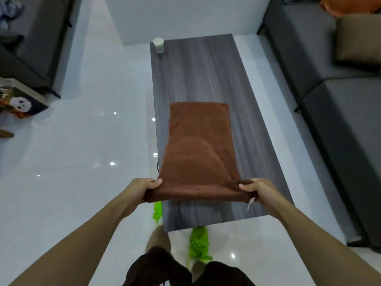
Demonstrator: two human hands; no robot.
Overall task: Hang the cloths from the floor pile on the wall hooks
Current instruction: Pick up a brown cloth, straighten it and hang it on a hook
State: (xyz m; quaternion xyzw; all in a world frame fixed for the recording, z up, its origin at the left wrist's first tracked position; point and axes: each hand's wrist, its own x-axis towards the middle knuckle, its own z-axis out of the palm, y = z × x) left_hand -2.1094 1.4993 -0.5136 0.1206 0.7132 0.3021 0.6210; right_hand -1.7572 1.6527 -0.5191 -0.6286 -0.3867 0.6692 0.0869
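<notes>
I have my left hand (148,187) and right hand (254,189) pinching the brown cloth (199,145) over the table (206,69); green cloth (199,242) lies at six o'clock; no hooks visible, hanging not begun, I judge.

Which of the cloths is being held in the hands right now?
The brown cloth, stretched over the table and pinched at its near corners; the green cloth lies on the floor.

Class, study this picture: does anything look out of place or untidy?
Yes. A green cloth lies crumpled on the floor, partly under the table, while both hands hold the brown cloth over the tabletop.
</notes>
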